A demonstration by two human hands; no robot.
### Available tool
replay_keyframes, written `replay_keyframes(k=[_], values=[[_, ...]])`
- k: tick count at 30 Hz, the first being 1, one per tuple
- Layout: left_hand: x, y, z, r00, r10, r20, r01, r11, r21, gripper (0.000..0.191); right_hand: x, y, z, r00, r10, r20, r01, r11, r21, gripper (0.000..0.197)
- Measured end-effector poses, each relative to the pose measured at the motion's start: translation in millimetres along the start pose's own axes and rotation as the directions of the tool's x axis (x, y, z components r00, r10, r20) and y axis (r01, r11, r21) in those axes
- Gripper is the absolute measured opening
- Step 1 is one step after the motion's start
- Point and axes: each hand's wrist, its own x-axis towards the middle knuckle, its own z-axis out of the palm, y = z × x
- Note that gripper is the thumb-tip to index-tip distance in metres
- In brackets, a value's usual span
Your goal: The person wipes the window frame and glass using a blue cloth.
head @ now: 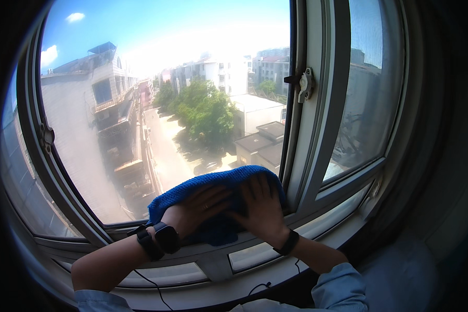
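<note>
A blue textured cloth (pixel 218 179) lies spread against the lower right part of a glass window pane (pixel 113 171) and hangs over the bottom rail of its frame. My left hand (pixel 201 208) presses flat on the cloth's middle, fingers pointing right. Beside it, my right hand (pixel 261 208) rests on the cloth's right part with its fingers spread upward. Neither hand has its fingers closed round the cloth. Black bands are on both wrists, and the left wrist also bears a watch (pixel 167 238).
A window latch (pixel 305 85) sits on the right frame upright, another latch (pixel 47 137) on the left one. Below run small lower panes and a white sill (pixel 218 290) with thin black cables. A side pane (pixel 368 97) stands at right. Buildings and trees show outside.
</note>
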Motion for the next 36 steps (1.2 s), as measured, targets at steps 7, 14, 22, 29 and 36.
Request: replay_keyframes(k=[7, 14, 22, 29, 36], values=[[39.1, 7.2, 13.5, 0.988, 0.145, -0.057, -0.151, 0.981, -0.126, 0.056, -30.1, 25.1, -11.7, 0.989, 0.109, 0.104, -0.117, 0.990, 0.072, 0.082], [23.6, 11.0, 3.9, 0.994, 0.091, -0.057, -0.099, 0.984, -0.150, 0.053, -33.0, 4.7, -15.7, 0.984, 0.094, 0.151, -0.118, 0.979, 0.165, 0.078], [-80.3, -18.9, -15.6, 0.996, -0.084, 0.019, 0.085, 0.994, -0.064, 0.062, -4.5, -80.9, -2.2, 0.980, -0.159, 0.121, 0.138, 0.977, 0.162, 0.069], [-178.8, -24.1, -9.1, 0.946, -0.291, 0.146, 0.289, 0.957, 0.032, 0.068, 26.2, -164.3, 9.3, 0.939, -0.293, 0.181, 0.223, 0.917, 0.330, 0.069], [-241.8, -29.9, 20.6, 0.956, -0.293, 0.026, 0.290, 0.953, 0.090, 0.054, 35.1, -226.9, 30.4, 0.959, -0.265, 0.101, 0.218, 0.918, 0.332, 0.076]])
